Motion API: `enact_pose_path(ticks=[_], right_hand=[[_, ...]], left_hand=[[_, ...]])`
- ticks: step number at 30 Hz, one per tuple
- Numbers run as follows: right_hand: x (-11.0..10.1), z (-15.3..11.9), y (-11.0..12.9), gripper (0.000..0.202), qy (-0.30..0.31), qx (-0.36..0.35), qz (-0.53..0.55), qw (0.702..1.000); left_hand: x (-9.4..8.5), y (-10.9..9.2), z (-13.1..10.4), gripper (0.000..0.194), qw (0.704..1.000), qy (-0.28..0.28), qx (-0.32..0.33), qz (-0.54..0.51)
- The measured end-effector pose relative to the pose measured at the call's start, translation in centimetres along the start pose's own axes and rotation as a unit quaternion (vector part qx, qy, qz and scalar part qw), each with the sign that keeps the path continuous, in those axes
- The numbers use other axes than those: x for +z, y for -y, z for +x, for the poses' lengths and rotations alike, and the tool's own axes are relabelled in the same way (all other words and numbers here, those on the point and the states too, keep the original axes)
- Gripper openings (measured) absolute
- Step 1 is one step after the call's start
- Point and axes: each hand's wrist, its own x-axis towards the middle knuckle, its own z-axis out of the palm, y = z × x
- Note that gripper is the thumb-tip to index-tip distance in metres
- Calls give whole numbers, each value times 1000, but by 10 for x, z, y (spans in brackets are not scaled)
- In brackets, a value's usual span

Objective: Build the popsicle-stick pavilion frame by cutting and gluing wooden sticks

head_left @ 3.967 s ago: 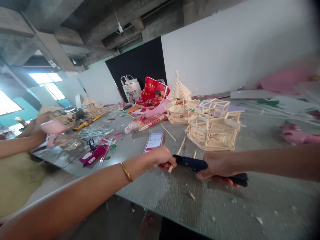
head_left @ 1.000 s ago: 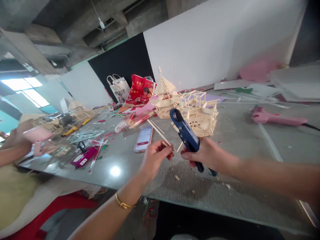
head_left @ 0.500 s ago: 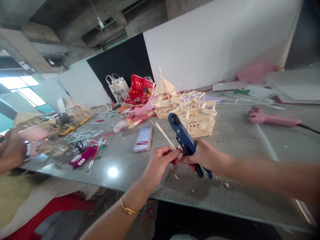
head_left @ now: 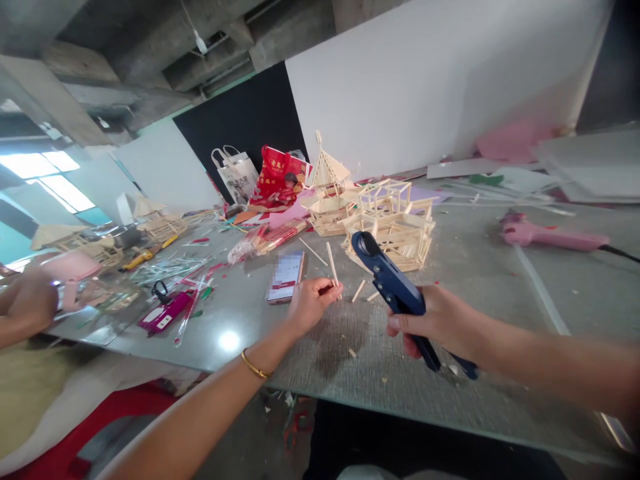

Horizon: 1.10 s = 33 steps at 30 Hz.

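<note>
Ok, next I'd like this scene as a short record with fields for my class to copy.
Left grip: at least one pale stick
Right grip: dark blue hand tool
Between them: short pale pieces on table
Beside left grip: phone
Beyond tool: stick-built model
Far right: pink corded tool

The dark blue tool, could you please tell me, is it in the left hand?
No, the right hand grips the dark blue tool.

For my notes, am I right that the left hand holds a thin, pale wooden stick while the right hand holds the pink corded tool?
The tool is wrong: in the head view, the right hand holds a dark blue plier-like tool.
</note>
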Motion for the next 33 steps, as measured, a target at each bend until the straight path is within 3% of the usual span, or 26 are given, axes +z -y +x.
enact_pose_path(ticks=[6,10,14,17,23,28,33], right_hand=[[-3,-3,-9,18,6,31,8,999],[-11,-10,-9,22,50,59,9,997],[-22,-21,-4,31,108,138,19,984],[-29,-27,-6,35,117,154,-7,981],[-36,-33,-11,33,126,153,-28,980],[-36,-33,-15,28,146,179,-21,973],[-35,-23,-19,17,117,168,-123,971]], left_hand=[[-2,-3,-8,30,1000,-7,2,16],[-1,-1,-9,30,999,-26,-12,33],[-1,5,-4,34,998,-11,-60,-23],[-3,7,-3,36,996,-12,-67,-63],[-6,2,-4,35,999,-17,-27,28],[-17,-19,-3,29,993,77,-89,-27],[-32,-48,-10,20,945,221,-211,-120]])
